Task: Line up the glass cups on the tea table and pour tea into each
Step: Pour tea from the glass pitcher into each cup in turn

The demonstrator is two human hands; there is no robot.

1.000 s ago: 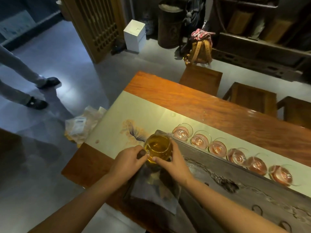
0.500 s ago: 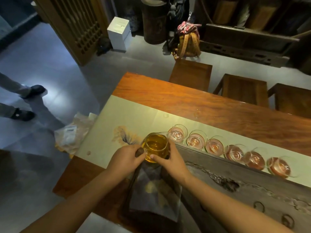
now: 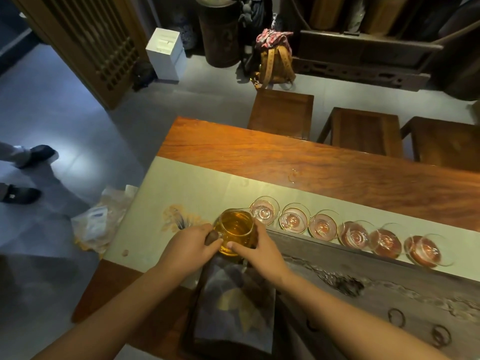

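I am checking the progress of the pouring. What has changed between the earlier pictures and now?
Almost nothing changed. Only the camera view shifted. Both hands keep their grip on the glass pitcher of tea: the left hand at its handle, the right hand on its side. It stays upright with its spout near the first cup. The six cups remain in one row.

Pretty dim room overall. A cool bright patch glares off the grey floor [image 3: 78, 162] at left, while warm light hits the table [image 3: 337, 172]. Far shelves sink into shadow, wide-angle bending shows at the edges, and everything looks a bit soft.
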